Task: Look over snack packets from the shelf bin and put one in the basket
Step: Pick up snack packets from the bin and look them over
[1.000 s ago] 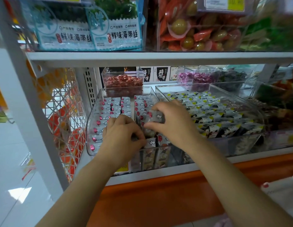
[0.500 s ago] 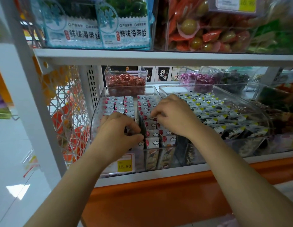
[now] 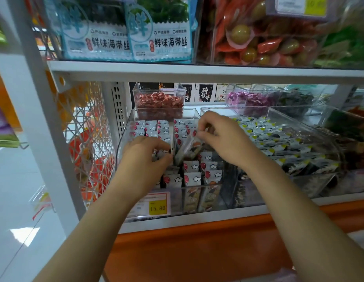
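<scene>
A clear shelf bin (image 3: 127, 135) holds rows of small white snack packets (image 3: 192, 178) with red dots and cloud marks. My right hand (image 3: 223, 139) pinches the top of one snack packet (image 3: 189, 147) and holds it tilted above the rows. My left hand (image 3: 144, 159) reaches into the bin's left half with curled fingers on the packets beside the clear divider; whether it holds one is hidden. No basket is in view.
A second clear bin (image 3: 299, 123) of yellow-tagged packets stands to the right. A small box of red candies (image 3: 159, 102) sits behind the bin. The upper shelf edge (image 3: 197, 71) hangs close overhead. A yellow price tag (image 3: 157, 207) marks the bin front. A wire rack (image 3: 89, 143) is on the left.
My right hand has lifted a packet up out of the rows and tilted it. My left hand stays in the bin's left half. The camera has shifted slightly.
</scene>
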Motion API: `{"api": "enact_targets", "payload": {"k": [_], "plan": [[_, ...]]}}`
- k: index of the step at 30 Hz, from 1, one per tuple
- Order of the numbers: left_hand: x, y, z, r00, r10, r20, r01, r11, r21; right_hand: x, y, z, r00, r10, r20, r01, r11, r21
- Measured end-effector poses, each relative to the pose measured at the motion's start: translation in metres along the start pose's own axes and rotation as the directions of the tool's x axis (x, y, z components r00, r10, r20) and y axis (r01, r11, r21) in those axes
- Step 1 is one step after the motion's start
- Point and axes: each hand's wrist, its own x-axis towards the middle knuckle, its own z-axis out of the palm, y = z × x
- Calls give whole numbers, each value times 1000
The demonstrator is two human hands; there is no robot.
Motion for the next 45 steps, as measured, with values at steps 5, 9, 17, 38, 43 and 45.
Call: {"api": "enact_targets", "payload": {"k": [5,9,17,38,43,45], "plan": [[-3,8,2,1000,-8,1,8,988,-154,-17,-7,-19,970,39,-242,10,980,198],[-5,13,3,996,-58,65,78,927,-366,-32,-7,-20,945,275,-179,-136,825,548],[-5,16,-2,943,-229,243,329,514,-792,-48,-6,-18,863,472,180,-266,121,956],[-8,17,0,959,-161,233,283,475,-833,-52,-7,-12,881,473,28,-218,352,910],[-11,18,-2,978,-49,202,182,675,-715,-56,-6,-9,899,437,-36,-249,577,778],[-13,20,-2,983,-18,185,138,737,-661,-56,-6,-10,889,456,-44,-258,577,775]]}}
